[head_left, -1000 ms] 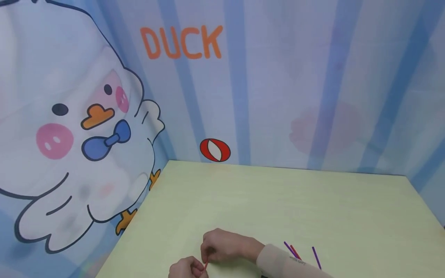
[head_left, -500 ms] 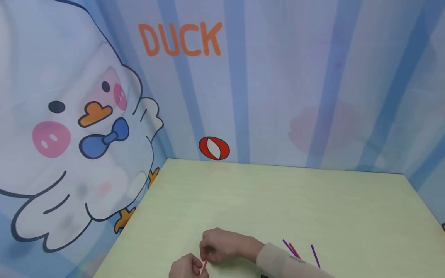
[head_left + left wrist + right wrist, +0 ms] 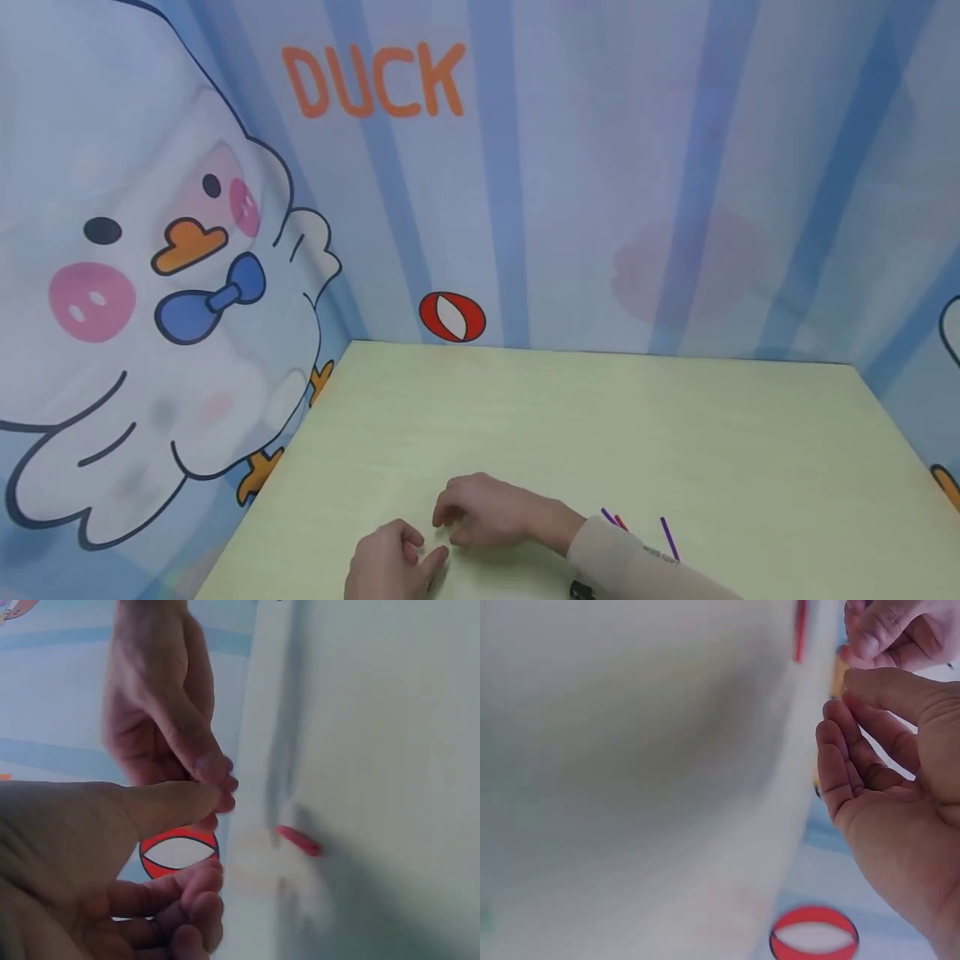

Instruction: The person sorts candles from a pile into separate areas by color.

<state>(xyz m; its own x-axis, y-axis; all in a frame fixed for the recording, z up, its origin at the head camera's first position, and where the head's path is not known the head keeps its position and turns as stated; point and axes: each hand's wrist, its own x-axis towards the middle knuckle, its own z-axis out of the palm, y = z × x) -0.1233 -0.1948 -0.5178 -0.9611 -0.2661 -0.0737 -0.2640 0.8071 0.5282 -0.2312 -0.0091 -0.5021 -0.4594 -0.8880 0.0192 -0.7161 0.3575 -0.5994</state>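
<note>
My left hand point(image 3: 390, 562) is at the front of the pale table point(image 3: 600, 433), its thumb spread from the fingers and nothing between them. My right hand point(image 3: 487, 510) hovers just beyond it, fingers loosely bent and holding nothing. A short red stick point(image 3: 300, 841) lies on the table near both hands in the left wrist view. In the right wrist view, that red stick point(image 3: 801, 631) shows at the top, apart from the fingers of either hand. From the head view the hands hide it.
Right of the right sleeve point(image 3: 637, 562) lie a purple stick point(image 3: 670, 537), a second purple stick point(image 3: 608, 516) and another red stick point(image 3: 621, 522), the latter two partly covered by the sleeve. A small black object point(image 3: 581, 590) shows below the cuff. Printed cloth walls point(image 3: 570, 167) border the table.
Both hands have let go of the red stick they held between them, their fingers parting and rising slightly. The head view has turned a little to the right.
</note>
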